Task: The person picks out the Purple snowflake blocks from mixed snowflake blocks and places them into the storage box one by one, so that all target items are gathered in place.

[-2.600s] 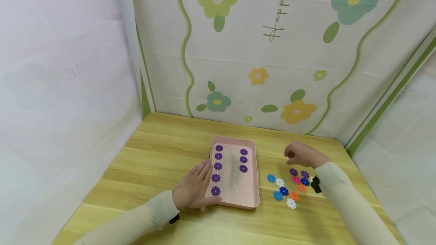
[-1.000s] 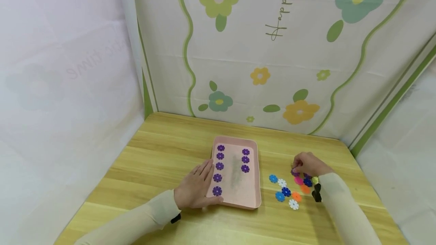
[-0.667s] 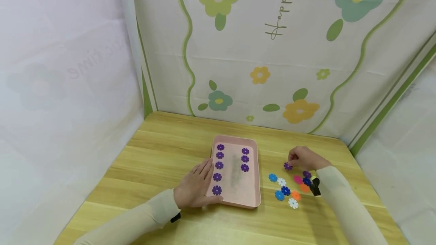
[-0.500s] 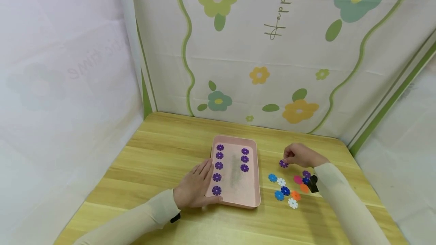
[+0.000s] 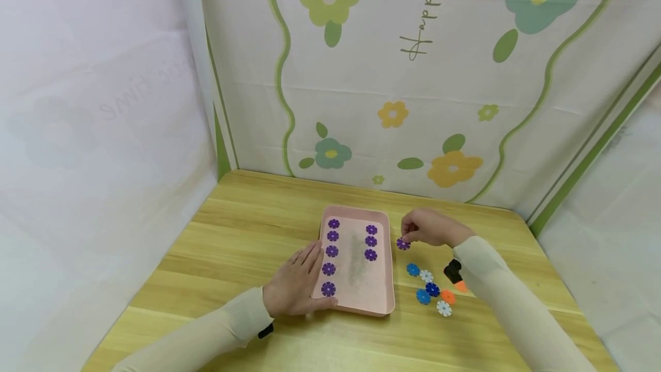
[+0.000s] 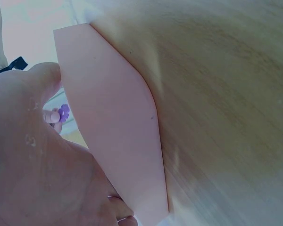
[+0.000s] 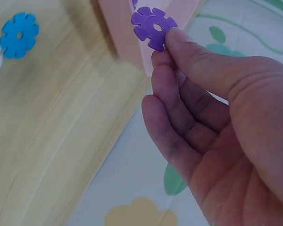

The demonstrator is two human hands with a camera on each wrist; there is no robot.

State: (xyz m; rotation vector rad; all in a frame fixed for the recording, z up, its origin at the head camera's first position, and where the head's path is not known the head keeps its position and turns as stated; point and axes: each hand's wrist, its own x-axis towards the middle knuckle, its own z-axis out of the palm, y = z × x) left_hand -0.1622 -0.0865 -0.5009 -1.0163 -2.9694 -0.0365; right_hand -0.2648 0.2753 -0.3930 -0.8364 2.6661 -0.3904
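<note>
In the head view my left hand (image 5: 291, 286) lies along the near-left edge of a shallow pink tray (image 5: 356, 297), with its fingers straight. The left wrist view shows that hand against the tray's outer wall (image 6: 113, 117). My right hand (image 5: 434, 227) pinches a purple snowflake disc (image 5: 403, 244) by its edge, thumb on top, just right of the tray. Up close, the right wrist view shows the disc's notched rim and centre hole (image 7: 144, 26). Inside the tray, a column of several purple discs (image 5: 332, 251) runs down the left side, and 3 purple discs (image 5: 370, 241) line the upper right.
Loose discs lie right of the tray: light blue (image 5: 413, 269), dark blue (image 5: 432, 289), white (image 5: 444, 308) and orange (image 5: 447, 297). My right forearm and a black wrist piece (image 5: 453, 271) cover part of that group. A patterned cloth wall (image 5: 356, 85) stands behind the table.
My right hand has picked up a purple disc from the loose group and carried it left, close to the tray. My left hand has stayed at the tray's edge.
</note>
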